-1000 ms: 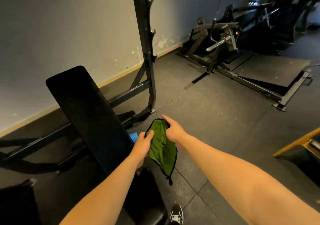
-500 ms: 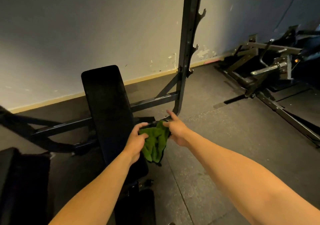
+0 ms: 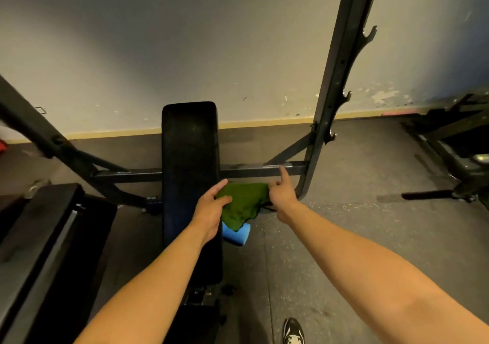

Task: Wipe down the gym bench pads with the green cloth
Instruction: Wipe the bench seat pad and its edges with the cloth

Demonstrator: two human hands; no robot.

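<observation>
Swung square onto the bench pad [image 3: 190, 174], green cloth [image 3: 244, 203] pinched between left hand [image 3: 209, 211] and right hand [image 3: 281, 196] (forefinger out) at three o'clock, wiping unstarted.

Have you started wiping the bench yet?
Not yet. Both the left hand and right hand grip the green cloth, stretched between them beside the long black bench pad. It isn't on the pad, so all the wiping remains.

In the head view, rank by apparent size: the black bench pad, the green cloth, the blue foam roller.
1. Black bench pad, largest by far.
2. Green cloth, held by both hands.
3. Blue foam roller, smallest as seen, but the cloth partly covers it, so its full size is uncertain.
</observation>
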